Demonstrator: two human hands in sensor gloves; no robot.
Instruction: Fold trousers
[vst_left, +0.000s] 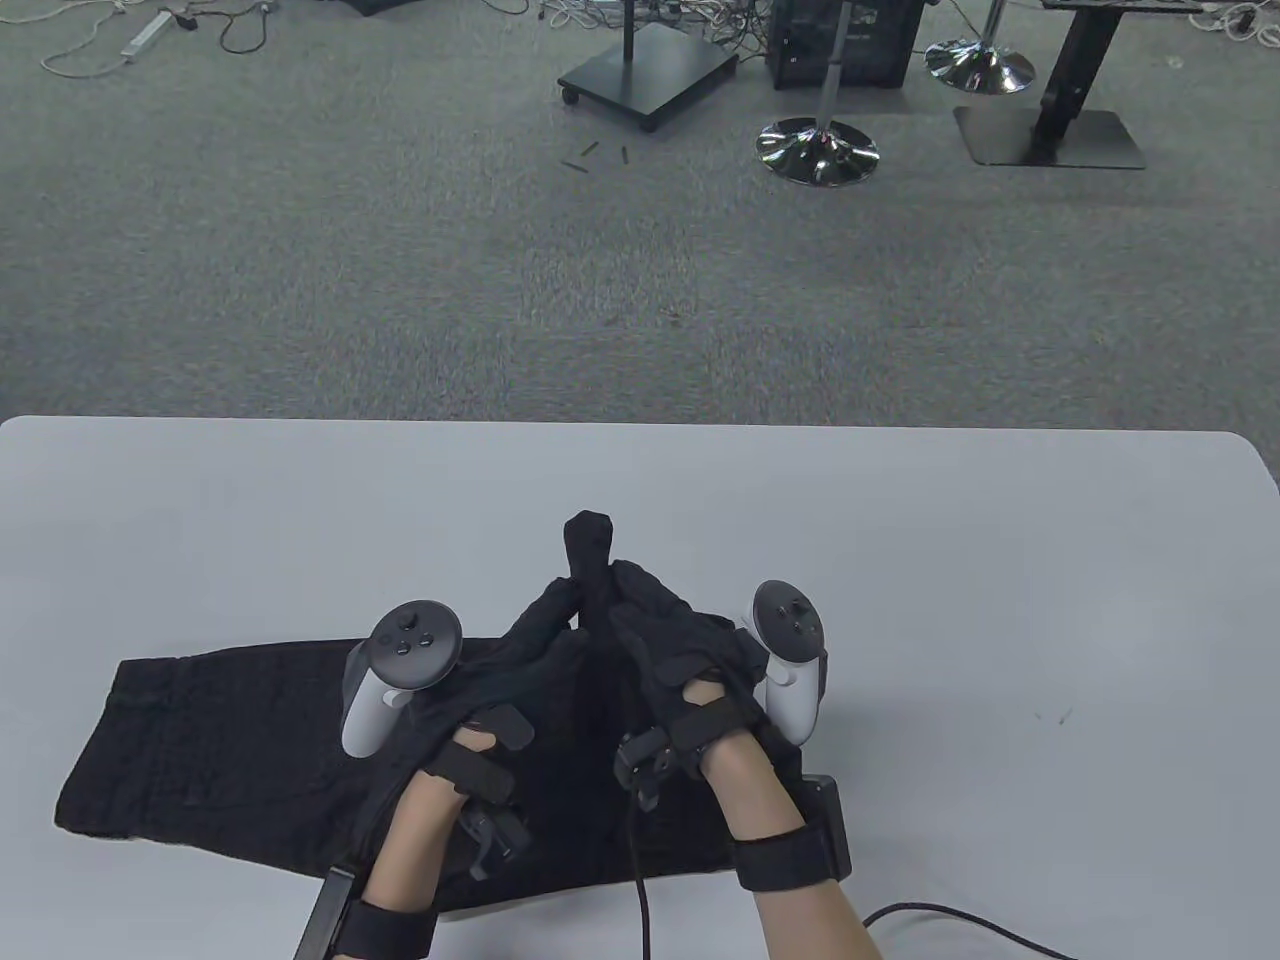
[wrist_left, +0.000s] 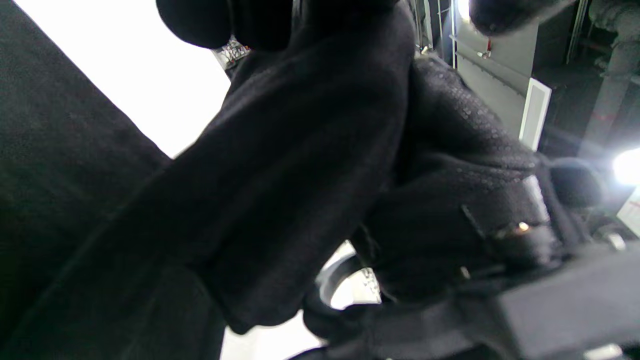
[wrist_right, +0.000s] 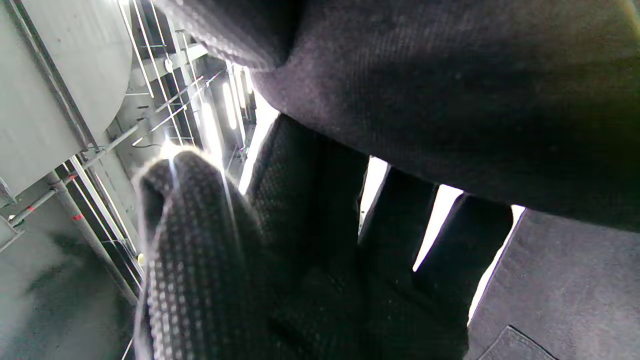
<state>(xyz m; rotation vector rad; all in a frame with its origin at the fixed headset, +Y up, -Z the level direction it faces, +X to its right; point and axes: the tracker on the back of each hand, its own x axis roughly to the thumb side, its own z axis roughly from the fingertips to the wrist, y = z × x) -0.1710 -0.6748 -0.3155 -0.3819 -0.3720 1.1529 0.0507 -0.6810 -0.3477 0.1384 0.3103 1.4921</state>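
We grasp the trousers (vst_left: 230, 740) with both hands (vst_left: 560, 640), lifting a bunched fold clear of the surface (vst_left: 1000, 600) for folding.

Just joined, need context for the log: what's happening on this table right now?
A person in black sensor gloves is folding a pair of black fabric trousers on a pale grey table. The trousers lie flat along the near edge, mostly to the left. Both hands meet at the middle: the left hand and the right hand together grip a bunched-up piece of the cloth and hold it raised above the rest. The fold is not yet laid down.
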